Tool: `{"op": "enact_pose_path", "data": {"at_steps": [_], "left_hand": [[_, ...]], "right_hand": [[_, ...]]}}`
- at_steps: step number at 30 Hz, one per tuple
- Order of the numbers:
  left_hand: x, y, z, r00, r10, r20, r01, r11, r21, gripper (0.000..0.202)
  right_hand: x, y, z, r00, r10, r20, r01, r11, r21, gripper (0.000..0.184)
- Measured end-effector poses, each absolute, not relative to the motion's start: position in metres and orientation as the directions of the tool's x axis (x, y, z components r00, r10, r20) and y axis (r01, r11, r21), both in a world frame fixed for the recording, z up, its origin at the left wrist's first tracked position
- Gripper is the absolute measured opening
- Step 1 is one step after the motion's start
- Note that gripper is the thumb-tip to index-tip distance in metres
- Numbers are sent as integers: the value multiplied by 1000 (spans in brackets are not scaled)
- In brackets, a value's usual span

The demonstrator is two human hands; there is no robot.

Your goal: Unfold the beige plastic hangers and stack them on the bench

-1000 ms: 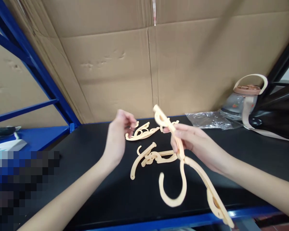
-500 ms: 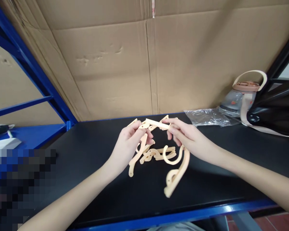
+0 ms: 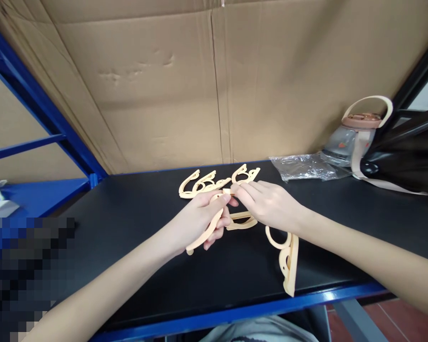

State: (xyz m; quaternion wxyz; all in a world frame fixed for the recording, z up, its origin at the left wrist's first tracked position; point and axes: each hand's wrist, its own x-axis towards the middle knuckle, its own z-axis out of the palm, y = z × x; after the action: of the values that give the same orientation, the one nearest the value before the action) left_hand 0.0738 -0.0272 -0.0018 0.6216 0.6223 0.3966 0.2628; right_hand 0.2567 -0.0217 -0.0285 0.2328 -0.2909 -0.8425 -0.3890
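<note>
A beige folding clothes hanger is held between both hands above the black table. My left hand (image 3: 210, 211) is closed round its curved arm (image 3: 209, 232), thumb on top near the joint. My right hand (image 3: 264, 202) pinches the short middle piece (image 3: 228, 191) close to my left thumb. Below my right palm hangs another beige part (image 3: 288, 266) with a ring; whether it joins the held piece is hidden behind the hand. More beige hanger parts (image 3: 187, 194) lie behind my left hand. A ringed one (image 3: 249, 178) rests behind my right hand, and another (image 3: 242, 223) below the fingers.
A cardboard wall (image 3: 157, 95) closes off the back of the black tabletop (image 3: 146, 275). At the right are a clear plastic bag (image 3: 299, 166), a bottle with a strap (image 3: 353, 137) and a black bag (image 3: 406, 156). Blue metal framing (image 3: 74, 156) stands at the left.
My hands have come together, the right one moving inward and turning over the piece. The ringed part below it has swung to the right. The view has shifted slightly.
</note>
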Motion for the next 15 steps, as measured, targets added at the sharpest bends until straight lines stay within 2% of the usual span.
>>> {"op": "enact_pose_path", "data": {"at_steps": [3,6,11,15], "left_hand": [[76,-25,-6,525,834,-169,157,100,982,21],[77,-23,-10,490,852,-185,196,99,976,20],[81,-19,-22,484,857,-179,278,43,959,23],[80,-24,-29,536,840,-82,357,-137,924,29]], "right_hand": [[253,-17,-33,-735,311,603,666,501,553,28],[252,-14,-37,-741,427,517,667,553,499,27],[254,-11,-36,-655,692,304,756,594,275,17],[266,-5,-29,-520,794,316,842,538,34,13]]}}
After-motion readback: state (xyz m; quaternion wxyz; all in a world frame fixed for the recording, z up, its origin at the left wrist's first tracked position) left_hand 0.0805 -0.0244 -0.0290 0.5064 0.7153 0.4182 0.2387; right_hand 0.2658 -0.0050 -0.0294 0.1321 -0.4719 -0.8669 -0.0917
